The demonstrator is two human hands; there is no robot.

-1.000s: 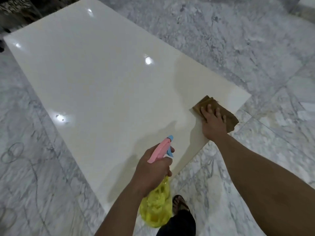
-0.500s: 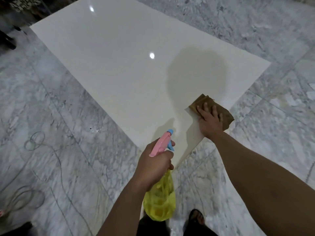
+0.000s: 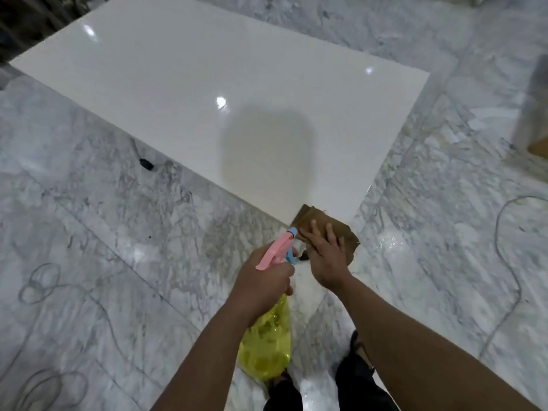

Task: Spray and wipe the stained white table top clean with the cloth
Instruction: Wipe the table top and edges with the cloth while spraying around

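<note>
The glossy white table top stretches away from me, its near corner just in front of my hands. A brown folded cloth lies over that near corner, partly hanging past the edge. My right hand rests flat on the cloth with straight fingers. My left hand grips a spray bottle with a yellow body and a pink and blue trigger head, held just left of the cloth and off the table. A round shadow falls on the table's near part.
Grey marble floor surrounds the low table. Thin cables loop on the floor at the left and right. A small black object lies by the table's left edge. A blurred box-like thing stands at the far right. My feet are below.
The view has swung round the table. My right hand has dragged the cloth along the edge to the near corner, and the left hand with the bottle now sits close beside it.
</note>
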